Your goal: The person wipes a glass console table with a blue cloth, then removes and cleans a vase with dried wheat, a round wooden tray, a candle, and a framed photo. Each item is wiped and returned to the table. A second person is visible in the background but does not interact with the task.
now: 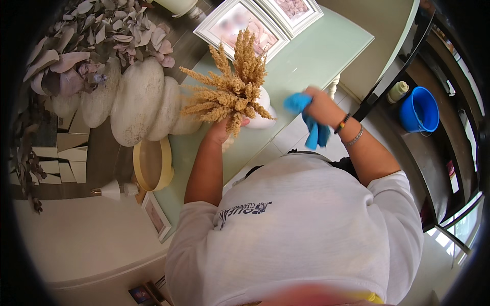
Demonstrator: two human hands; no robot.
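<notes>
My left hand (221,132) is at the base of a bunch of dried tan flower plumes (237,88), partly hidden under them. Beside the plumes shows a rounded white vase (264,111), close to the edge of a pale green glass tabletop (306,57). What exactly the left fingers grip cannot be made out. A bright blue cloth (298,103) is bunched in my right hand (317,103), raised off the tabletop to the right of the vase, with part of the cloth hanging down.
White picture frames (281,40) stand beyond the plumes. Left are large pale stone-like vases (134,103) with dried leaves (126,34), and a round cream ornament (168,168). A blue bucket (405,111) and a pale bottle (398,91) sit on a dark surface at right.
</notes>
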